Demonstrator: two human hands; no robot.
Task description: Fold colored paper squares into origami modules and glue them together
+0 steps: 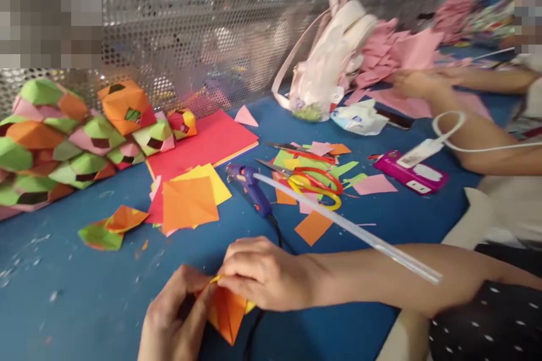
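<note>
Low in the view, both hands are closed on a folded piece of orange and yellow paper [228, 315]. My left hand [178, 307] pinches its upper left edge between thumb and fingers. From the right, my right hand [260, 271] grips the top, where a yellow fold shows; its fingers partly cover the paper. Beyond the hands lies a blue glue gun [254, 192] with a long clear glue stick [359, 231] sticking out of its back. Orange paper squares [191, 202] are stacked to the left of it, over yellow ones. A folded green and orange piece [112, 228] rests farther left.
Assembled folded-paper units [63, 141] are piled at the left. Scissors [315, 177] lie among paper scraps. A purple power strip [410, 172], a tissue pack [359, 117] and a pale backpack [330, 56] stand to the right, near a co-worker's arms [449, 107] and pink paper.
</note>
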